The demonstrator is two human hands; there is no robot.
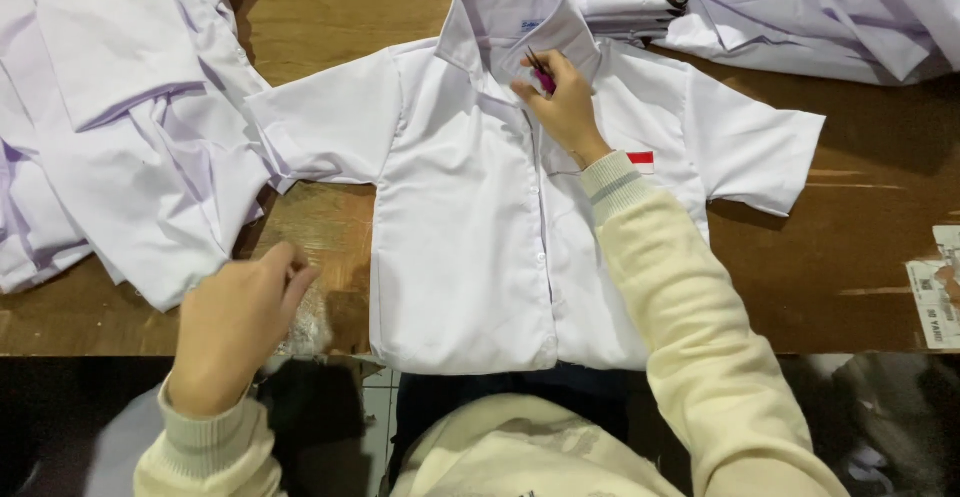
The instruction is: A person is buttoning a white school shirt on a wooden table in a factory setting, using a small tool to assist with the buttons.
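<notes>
A small white short-sleeved shirt (470,217) lies flat on the wooden table (850,267), collar away from me, with a red and white patch over its chest pocket. My right hand (560,102) rests on the shirt just below the collar and grips a small pink-handled tool (541,77), its dark tips pointing up toward the collar. My left hand (235,322) hovers at the table's near edge to the left of the shirt, fingers curled over a crumpled bit of clear plastic (308,327). Whether it grips anything is hidden.
A heap of white shirts (110,127) covers the table's left side. A folded stack and more loose white shirts (800,12) lie at the back right. Printed paper labels (935,292) sit at the right edge. Dark floor lies below the near edge.
</notes>
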